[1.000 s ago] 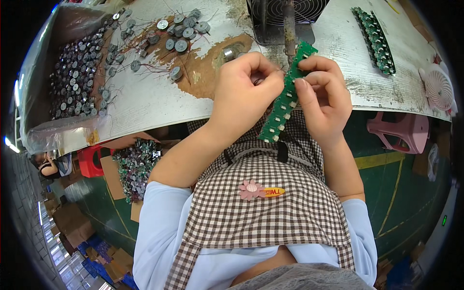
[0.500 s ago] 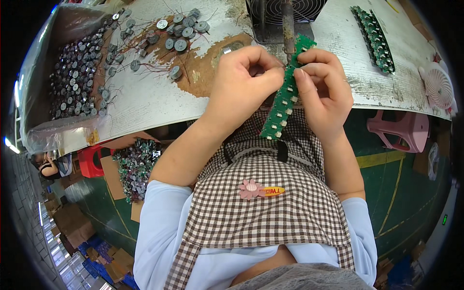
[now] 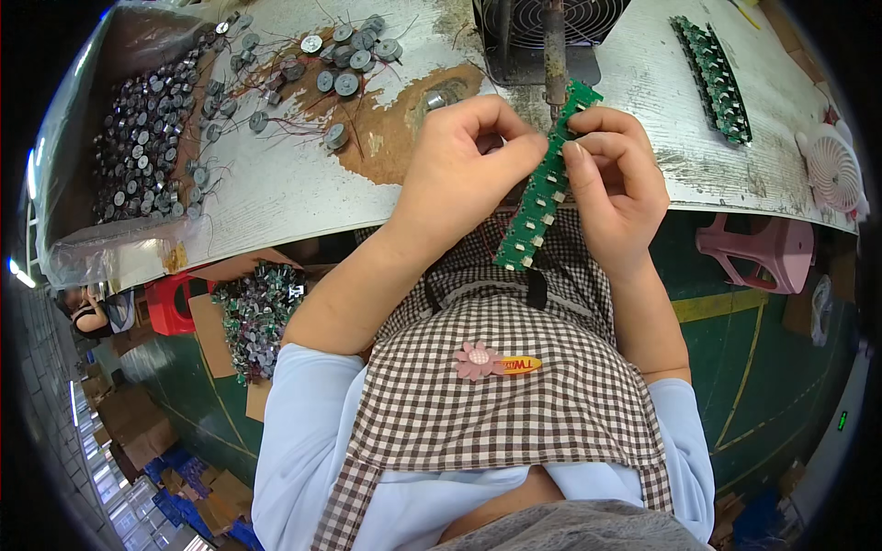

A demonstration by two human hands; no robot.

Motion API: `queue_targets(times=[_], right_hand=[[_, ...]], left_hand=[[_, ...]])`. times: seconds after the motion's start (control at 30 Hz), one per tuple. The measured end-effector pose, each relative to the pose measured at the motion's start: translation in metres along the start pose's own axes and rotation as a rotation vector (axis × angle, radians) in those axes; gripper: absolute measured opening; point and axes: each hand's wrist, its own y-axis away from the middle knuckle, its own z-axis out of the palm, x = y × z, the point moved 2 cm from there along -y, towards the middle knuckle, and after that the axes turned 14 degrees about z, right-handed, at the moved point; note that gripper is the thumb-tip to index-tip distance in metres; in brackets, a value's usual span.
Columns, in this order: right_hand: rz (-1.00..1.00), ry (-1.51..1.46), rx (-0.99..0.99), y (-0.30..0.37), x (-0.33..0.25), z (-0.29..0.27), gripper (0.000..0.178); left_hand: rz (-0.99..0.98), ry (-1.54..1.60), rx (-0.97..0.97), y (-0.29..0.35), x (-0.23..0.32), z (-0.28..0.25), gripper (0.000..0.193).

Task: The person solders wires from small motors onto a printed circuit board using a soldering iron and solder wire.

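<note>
A long green circuit board (image 3: 525, 228) with a row of small white parts slants between my hands. My right hand (image 3: 625, 188) pinches its right edge near the upper end, fingers closed. From the other side my left hand (image 3: 469, 161) has thumb and forefinger pressed together at the board's left edge; what they hold is mostly hidden, with something greyish in the gap. Thin reddish wires show below that hand. A soldering iron (image 3: 554, 60) points down from above, its tip close to the board's upper part. Beyond my left knuckles lies a small round metal motor (image 3: 435, 99).
A black fan (image 3: 524, 32) stands behind the iron. Several wired motors (image 3: 345, 84) lie at the left, beside a plastic-lined box (image 3: 83, 243) full of them. Other green boards (image 3: 712, 83) and a small white fan (image 3: 833, 163) sit at right. A pink stool (image 3: 767, 253) stands below.
The board and both hands have shifted slightly down and to the right relative to the iron's tip. Both hands keep their pinching grip.
</note>
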Motion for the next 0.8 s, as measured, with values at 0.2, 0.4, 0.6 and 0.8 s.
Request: queue_targets(times=[0.2, 0.4, 0.6, 0.8], right_hand=[[-0.027, 0.006, 0.019, -0.001, -0.001, 0.000, 0.006], [-0.039, 0.025, 0.023, -0.008, -0.003, 0.001, 0.006], [-0.030, 0.019, 0.016, -0.005, -0.005, 0.002, 0.007], [0.005, 0.003, 0.022, 0.000, -0.001, 0.006, 0.008]], left_hand=[[0.016, 0.063, 0.020, -0.001, -0.002, 0.000, 0.012], [0.017, 0.052, 0.045, -0.008, 0.005, 0.001, 0.009], [0.053, -0.061, 0.044, -0.006, 0.005, 0.000, 0.009], [0.078, -0.009, 0.068, -0.003, -0.005, 0.000, 0.010]])
